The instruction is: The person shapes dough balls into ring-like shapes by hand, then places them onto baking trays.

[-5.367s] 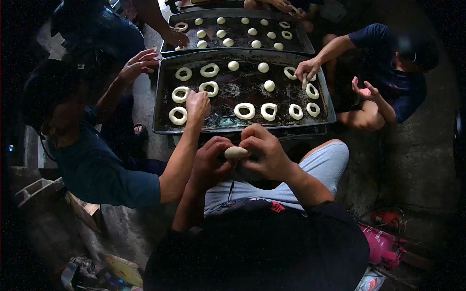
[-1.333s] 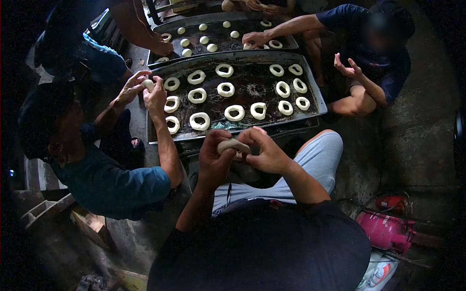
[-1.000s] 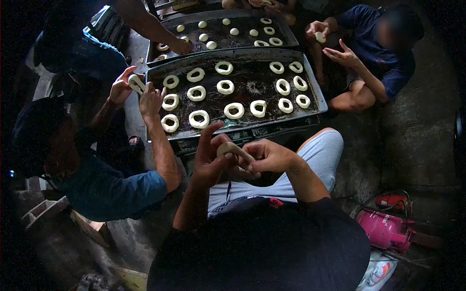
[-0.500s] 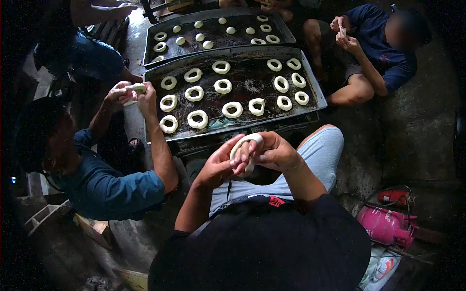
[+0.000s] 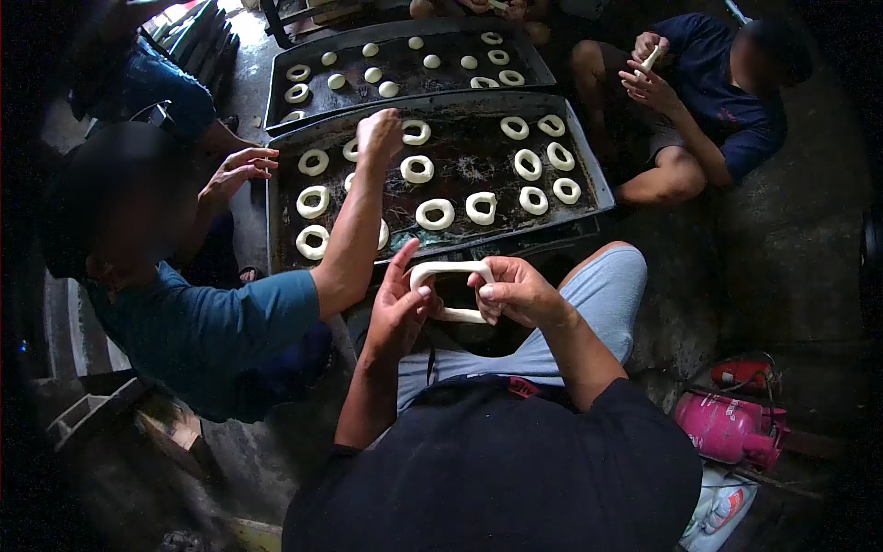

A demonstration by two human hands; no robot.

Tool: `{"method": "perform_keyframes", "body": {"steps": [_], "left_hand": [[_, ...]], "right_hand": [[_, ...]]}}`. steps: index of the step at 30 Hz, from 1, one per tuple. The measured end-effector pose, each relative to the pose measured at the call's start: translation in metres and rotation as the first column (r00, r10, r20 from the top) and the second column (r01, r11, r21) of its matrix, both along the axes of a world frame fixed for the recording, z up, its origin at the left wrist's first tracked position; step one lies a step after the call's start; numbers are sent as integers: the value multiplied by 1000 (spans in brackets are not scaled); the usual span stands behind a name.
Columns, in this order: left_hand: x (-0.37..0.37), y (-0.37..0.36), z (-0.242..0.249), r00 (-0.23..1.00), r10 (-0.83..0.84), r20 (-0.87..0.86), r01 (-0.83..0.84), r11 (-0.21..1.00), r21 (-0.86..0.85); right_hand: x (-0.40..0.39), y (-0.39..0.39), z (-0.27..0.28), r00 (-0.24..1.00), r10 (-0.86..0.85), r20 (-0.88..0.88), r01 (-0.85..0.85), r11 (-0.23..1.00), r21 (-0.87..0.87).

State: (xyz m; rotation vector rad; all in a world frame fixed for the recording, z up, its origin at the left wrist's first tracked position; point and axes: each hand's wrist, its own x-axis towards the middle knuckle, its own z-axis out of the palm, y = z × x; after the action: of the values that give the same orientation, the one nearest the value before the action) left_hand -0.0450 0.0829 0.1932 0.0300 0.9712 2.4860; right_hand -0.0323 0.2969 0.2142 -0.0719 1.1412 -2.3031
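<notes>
Between my two hands a ring of pale dough (image 5: 452, 268) is stretched into a wide loop, above my lap and just short of the near tray. My left hand (image 5: 402, 299) grips the loop's left end, its index finger pointing up. At the right end, my right hand (image 5: 511, 291) pinches the dough between thumb and fingers. Several dough rings lie on the near dark tray (image 5: 460, 237), among them one ring (image 5: 435, 214) close beyond my hands.
A far tray (image 5: 268, 97) holds dough balls and rings. At left, a co-worker's arm (image 5: 354, 230) reaches over the near tray. Another co-worker (image 5: 727, 110) sits at right, holding dough. A pink gas cylinder (image 5: 722, 428) lies at lower right.
My hands have moved apart, and the dough ring between them is now a wider loop. The left co-worker's hand has swung out over the near tray.
</notes>
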Motion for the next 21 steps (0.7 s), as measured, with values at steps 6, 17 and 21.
{"method": "perform_keyframes", "body": {"steps": [6,17,21], "left_hand": [[-3,18,-67,994,-97,42,105,936,-335],[25,-16,-122,976,-182,-119,-27,440,-898],[28,-29,-123,985,-164,-61,17,433,-901]], "right_hand": [[-37,14,2,920,305,-246,0,628,778],[-205,81,-60,979,26,-201,163,492,855],[-247,92,-121,919,-394,-21,358,810,464]]}}
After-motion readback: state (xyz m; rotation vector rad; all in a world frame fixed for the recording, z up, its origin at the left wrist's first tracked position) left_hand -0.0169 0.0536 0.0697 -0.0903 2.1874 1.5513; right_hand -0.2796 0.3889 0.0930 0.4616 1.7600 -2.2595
